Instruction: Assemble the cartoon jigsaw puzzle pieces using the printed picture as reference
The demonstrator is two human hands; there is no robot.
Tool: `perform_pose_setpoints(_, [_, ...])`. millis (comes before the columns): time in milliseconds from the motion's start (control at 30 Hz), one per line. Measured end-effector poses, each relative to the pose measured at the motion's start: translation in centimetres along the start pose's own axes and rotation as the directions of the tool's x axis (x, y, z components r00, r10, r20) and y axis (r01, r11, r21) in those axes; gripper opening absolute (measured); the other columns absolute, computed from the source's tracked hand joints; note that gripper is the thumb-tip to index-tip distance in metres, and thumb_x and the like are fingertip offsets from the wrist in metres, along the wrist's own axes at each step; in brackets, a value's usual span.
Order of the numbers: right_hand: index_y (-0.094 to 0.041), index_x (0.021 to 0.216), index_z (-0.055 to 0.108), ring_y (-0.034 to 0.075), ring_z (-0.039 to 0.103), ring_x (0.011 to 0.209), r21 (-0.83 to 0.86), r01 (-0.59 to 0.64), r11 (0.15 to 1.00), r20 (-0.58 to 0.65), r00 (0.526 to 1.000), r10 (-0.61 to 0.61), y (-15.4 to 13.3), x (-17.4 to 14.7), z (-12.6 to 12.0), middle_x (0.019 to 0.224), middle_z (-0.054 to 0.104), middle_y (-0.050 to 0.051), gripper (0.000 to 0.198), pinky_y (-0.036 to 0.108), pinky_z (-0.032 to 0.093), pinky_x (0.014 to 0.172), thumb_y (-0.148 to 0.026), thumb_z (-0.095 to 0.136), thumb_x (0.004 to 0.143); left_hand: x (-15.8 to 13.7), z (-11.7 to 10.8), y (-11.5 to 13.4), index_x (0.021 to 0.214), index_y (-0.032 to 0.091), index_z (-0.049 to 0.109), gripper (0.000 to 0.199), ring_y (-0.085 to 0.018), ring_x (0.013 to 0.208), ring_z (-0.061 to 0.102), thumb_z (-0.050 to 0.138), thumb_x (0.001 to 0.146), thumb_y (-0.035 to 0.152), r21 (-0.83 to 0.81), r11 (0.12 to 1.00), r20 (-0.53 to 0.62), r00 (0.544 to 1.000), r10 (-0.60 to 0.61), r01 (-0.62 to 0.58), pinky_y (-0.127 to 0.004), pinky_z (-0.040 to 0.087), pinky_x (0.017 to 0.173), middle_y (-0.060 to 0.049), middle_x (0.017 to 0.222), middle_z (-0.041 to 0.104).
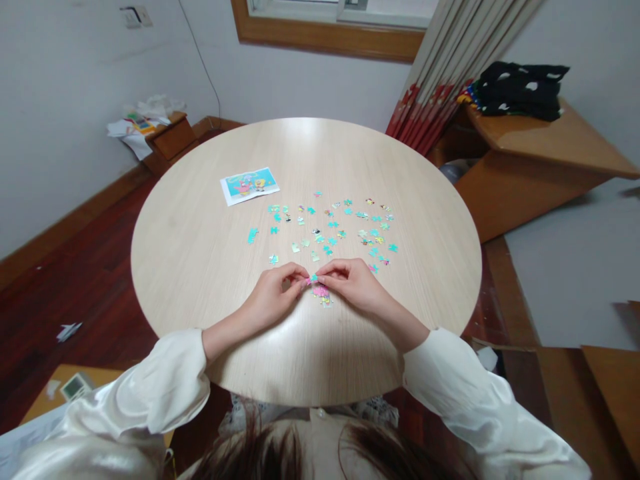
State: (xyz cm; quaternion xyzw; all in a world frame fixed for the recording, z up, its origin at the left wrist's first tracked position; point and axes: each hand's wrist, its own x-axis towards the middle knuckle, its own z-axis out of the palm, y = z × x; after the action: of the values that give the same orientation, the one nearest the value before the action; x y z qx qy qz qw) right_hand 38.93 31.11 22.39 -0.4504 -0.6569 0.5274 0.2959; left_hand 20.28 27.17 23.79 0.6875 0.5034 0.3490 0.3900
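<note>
My left hand [281,287] and my right hand [351,281] meet near the front middle of the table. Between their fingertips they pinch a small pink and turquoise jigsaw puzzle piece [314,279]. Just below it lies a joined cluster of pink and yellow puzzle pieces [323,293]. Whether the pinched piece touches that cluster I cannot tell. Beyond my hands, several loose puzzle pieces [333,241] are scattered, mostly turquoise, some pale green or yellow. A picture sheet [253,185] with cartoon figures on turquoise lies farther off to the left.
Everything sits on a round pale wooden table [180,247]. A wooden stand [555,143] with black folded cloth [523,90] is at the right, beside a curtain [450,60]. Papers [145,120] lie on a small cabinet [173,139] at the far left.
</note>
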Motion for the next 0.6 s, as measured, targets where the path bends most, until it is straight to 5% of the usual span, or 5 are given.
perform_pose_setpoints(333, [-0.017,0.076,0.070,0.013,0.055,0.065,-0.304,0.137,0.943,0.031,0.990,-0.134,-0.8,-0.7,0.6,0.072,0.067,0.002,0.009,0.026,0.041,0.062,-0.014,0.062,0.080,-0.2,-3.4,-2.4,0.083,0.014,0.067,0.015,-0.017,0.074,0.063,0.057,0.084,0.024,0.073,0.991,0.017,0.994,-0.109,0.108,-0.030,0.048,0.071,-0.007,0.079,0.070])
perform_pose_setpoints(600, [-0.015,0.101,0.071,0.022,0.055,0.093,-0.624,0.303,0.720,0.186,0.953,-0.240,-1.4,-1.3,3.5,0.095,0.067,0.009,0.020,0.036,0.042,0.085,-0.025,0.068,0.083,-1.4,-4.7,-3.7,0.082,0.017,0.070,0.016,-0.018,0.071,0.062,0.059,0.083,0.028,0.238,0.964,-0.011,0.993,-0.117,0.117,-0.031,0.047,0.069,-0.006,0.077,0.071])
